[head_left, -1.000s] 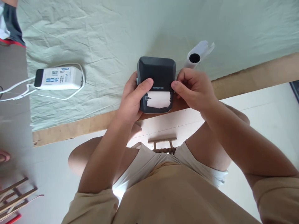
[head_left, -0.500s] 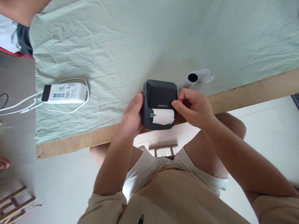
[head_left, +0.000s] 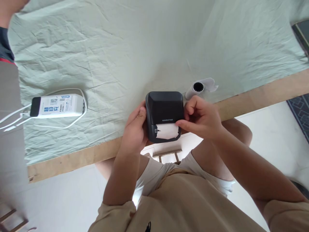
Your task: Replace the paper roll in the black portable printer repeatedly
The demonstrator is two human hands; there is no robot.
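A dark label printer (head_left: pixel 166 108) is held over the table's front edge, with a torn-edged piece of white paper (head_left: pixel 167 131) lying across its lower face. My left hand (head_left: pixel 135 129) grips the printer's left side, thumb along the edge. At the right side is my right hand (head_left: pixel 202 117), its thumb touching the printer near the paper's upper right corner and its other fingers curled. Just behind my right hand, a white paper roll (head_left: pixel 193 90) with a black core rests on the cloth, its loose end curling to the right.
A white power strip (head_left: pixel 58 105) with white cables lies at the left on the green cloth (head_left: pixel 108 64). Another person's arm (head_left: pixel 11 11) shows at the top left. A dark object (head_left: pixel 303 33) sits at the right edge. A wooden stool (head_left: pixel 167 154) is below the table.
The view has shifted, so most things appear lower. My right thumb has moved slightly down the printer's right side, to the paper's upper corner.
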